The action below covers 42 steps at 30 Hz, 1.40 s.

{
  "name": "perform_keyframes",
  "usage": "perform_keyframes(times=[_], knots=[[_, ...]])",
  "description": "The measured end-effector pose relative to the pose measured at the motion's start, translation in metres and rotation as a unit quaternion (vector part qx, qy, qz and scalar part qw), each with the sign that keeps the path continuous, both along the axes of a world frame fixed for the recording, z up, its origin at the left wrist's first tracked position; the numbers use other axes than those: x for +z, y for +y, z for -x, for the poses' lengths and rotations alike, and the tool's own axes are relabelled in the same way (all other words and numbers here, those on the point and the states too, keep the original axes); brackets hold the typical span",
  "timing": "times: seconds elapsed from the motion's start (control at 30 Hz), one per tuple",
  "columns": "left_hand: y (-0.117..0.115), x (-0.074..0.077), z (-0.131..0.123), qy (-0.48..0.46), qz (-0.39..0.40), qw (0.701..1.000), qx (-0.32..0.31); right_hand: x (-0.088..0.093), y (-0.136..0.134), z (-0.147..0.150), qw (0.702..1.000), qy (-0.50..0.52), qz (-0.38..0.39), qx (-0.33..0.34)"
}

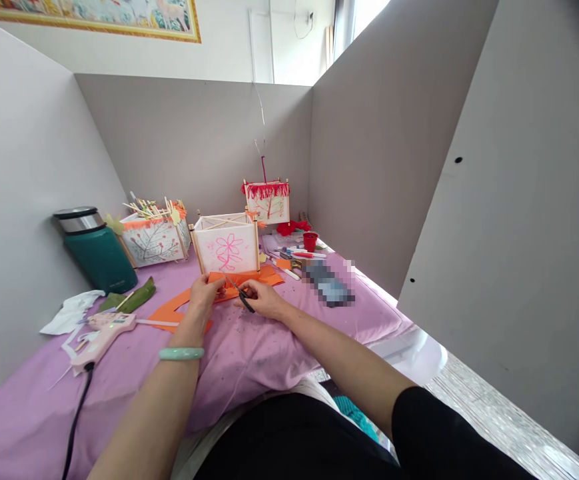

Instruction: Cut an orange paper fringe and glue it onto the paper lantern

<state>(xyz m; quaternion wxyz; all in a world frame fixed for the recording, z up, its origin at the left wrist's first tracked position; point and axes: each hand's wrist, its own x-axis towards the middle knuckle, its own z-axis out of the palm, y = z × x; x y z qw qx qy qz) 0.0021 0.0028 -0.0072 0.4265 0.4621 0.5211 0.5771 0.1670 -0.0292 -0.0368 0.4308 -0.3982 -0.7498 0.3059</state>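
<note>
My left hand [205,295], below a pale green bangle-wearing wrist, pinches a strip of orange paper [268,274] in front of a white paper lantern. A pair of dark-handled scissors [246,303] is held in my right hand [265,300], its blades pointing left at the orange paper. Fingers partly hide where blades and paper meet. Under and left of my left hand lie more orange paper pieces [166,312]. Just beyond both hands stands the white lantern [226,248], with a pink flower drawing and a wooden stick frame.
A green bottle [99,257], a stick-filled lantern [154,241] and a glue gun [106,337] with a black cord are on the left. Toward the back right are a red-fringed lantern [268,203], a red cup [310,241], pens and a blurred phone [328,283]. Grey partitions [194,133] surround the table.
</note>
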Motion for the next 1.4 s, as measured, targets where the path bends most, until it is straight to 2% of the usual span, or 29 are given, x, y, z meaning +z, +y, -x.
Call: perform_keyframes(times=[0.2,0.47,0.7,0.83,1.07,1.4], knots=[[-0.003,0.0008,-0.0022,0.013,-0.006,1.0,-0.019,0.0017,-0.0016,-0.0004,1.0,-0.002,-0.003,0.004],[-0.007,0.0048,-0.0052,-0.008,0.022,0.999,-0.04,0.0015,-0.0019,-0.001,1.0,-0.002,0.003,0.004],[-0.0062,0.0019,-0.0046,0.031,0.021,0.999,-0.04,0.0012,-0.001,-0.0002,1.0,-0.001,0.009,0.003],[-0.0036,0.0,-0.0034,0.065,0.007,0.998,-0.018,0.0019,-0.0019,-0.0003,1.0,0.001,0.005,0.004],[-0.0046,0.0003,-0.0038,0.037,0.01,0.999,-0.029,0.0012,-0.0017,0.0,1.0,0.008,0.015,0.008],[-0.0095,0.0022,-0.0087,0.052,0.032,0.997,-0.046,0.0046,-0.0024,0.0,1.0,-0.002,0.016,0.002]])
